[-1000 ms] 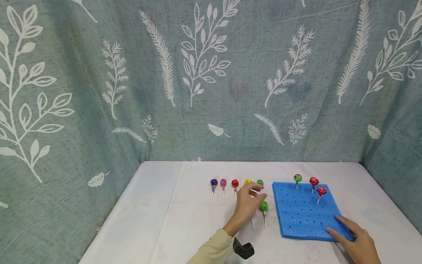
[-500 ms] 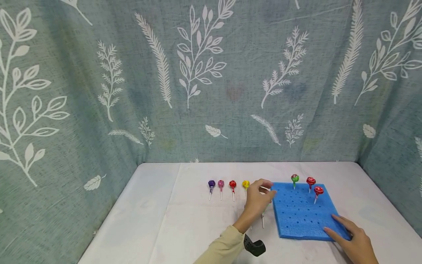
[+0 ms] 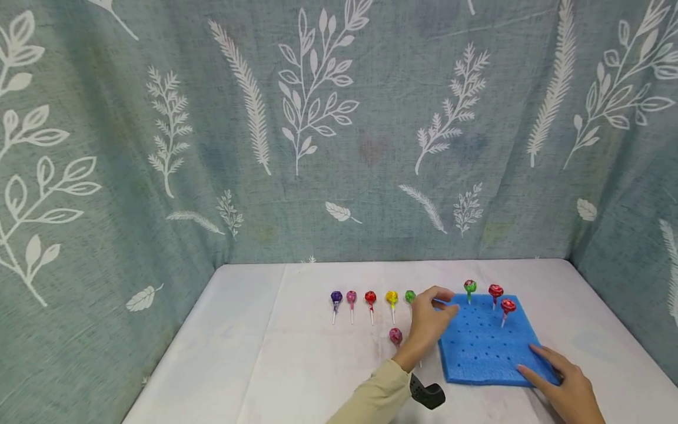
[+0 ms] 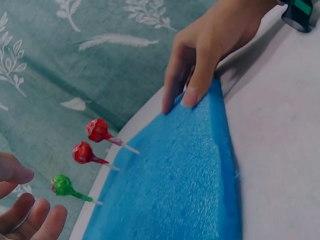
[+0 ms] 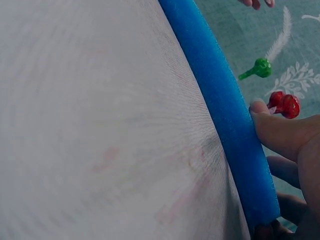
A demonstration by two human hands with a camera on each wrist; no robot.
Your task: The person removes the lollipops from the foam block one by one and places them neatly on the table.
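Note:
My left hand (image 3: 430, 315) hovers by the left edge of the blue foam board (image 3: 477, 356), thumb and fingers apart. In the left wrist view nothing lies between its fingertips (image 4: 22, 172). A green lollipop (image 3: 410, 296) lies just left of it, and a pinkish lollipop (image 3: 395, 336) is partly hidden by the wrist. My right hand (image 3: 571, 383) holds the board's near right corner, thumb and fingers spread round it. Stuck upright at the board's far side are a green lollipop (image 3: 469, 286) and two red lollipops (image 3: 495, 290), one nearer me.
A row of lollipops lies on the white table (image 3: 296, 365) left of the board: purple (image 3: 336, 297), pink (image 3: 351, 297), red (image 3: 370, 297) and yellow (image 3: 392, 297). The board has rows of small holes. A leaf-patterned curtain (image 3: 371, 176) hangs behind the table.
My left hand has moved right from over the lollipops to the board's left edge, uncovering the yellow, green and pinkish ones. The right hand keeps its place on the board.

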